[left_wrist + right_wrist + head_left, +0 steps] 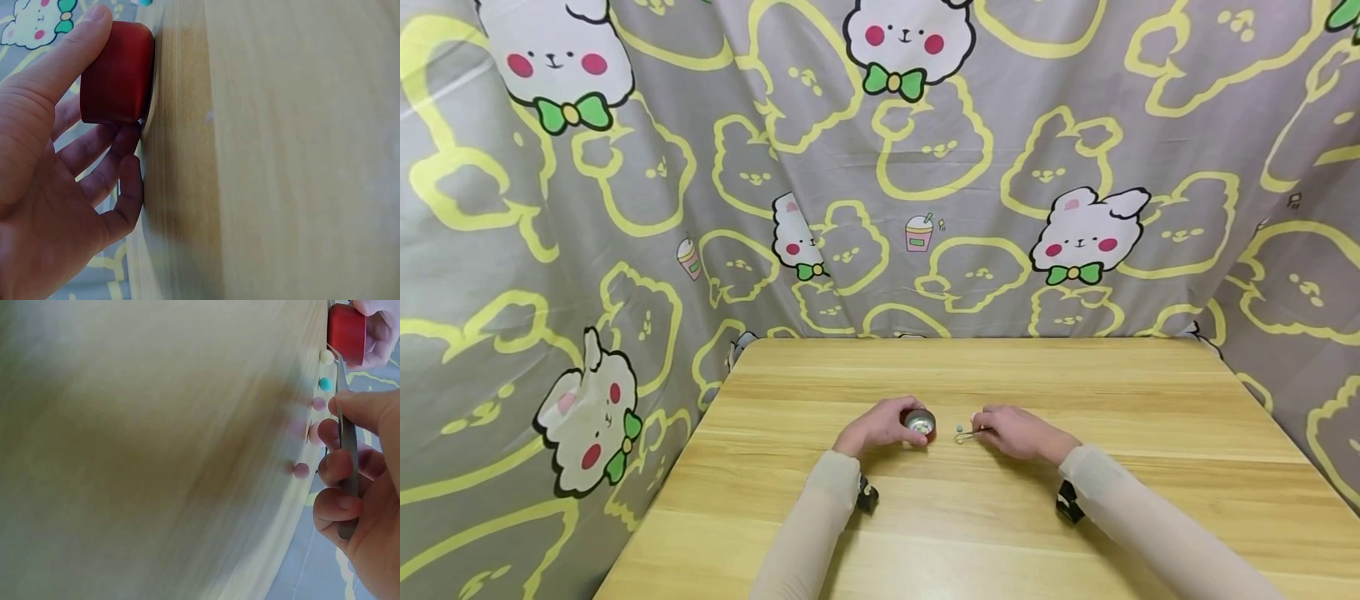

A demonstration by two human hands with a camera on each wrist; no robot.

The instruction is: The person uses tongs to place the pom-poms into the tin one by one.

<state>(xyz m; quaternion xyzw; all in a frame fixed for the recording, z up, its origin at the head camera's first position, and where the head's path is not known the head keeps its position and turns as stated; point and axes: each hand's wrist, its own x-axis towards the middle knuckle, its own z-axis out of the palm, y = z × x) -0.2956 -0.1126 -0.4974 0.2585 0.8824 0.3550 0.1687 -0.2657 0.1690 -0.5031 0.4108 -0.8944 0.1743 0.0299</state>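
My left hand (883,423) grips a small round red tin (117,73) between thumb and fingers. The tin stands on the table, and small pale pieces show inside its silvery interior in the head view. In my right hand (1015,432) is a pair of metal tweezers (349,456), held along the fingers with the tips pointing toward the tin. Those tips are at a pale yellow ball (326,357); whether they pinch it I cannot tell. Beside it lie a teal ball (325,384) and several pink balls (301,470), partly hidden by my right hand in the head view.
The wooden table (1075,517) stretches around both hands. A grey curtain (985,167) with cartoon prints hangs behind its far edge and along both sides. Dark wrist straps (1070,502) sit at both sleeves.
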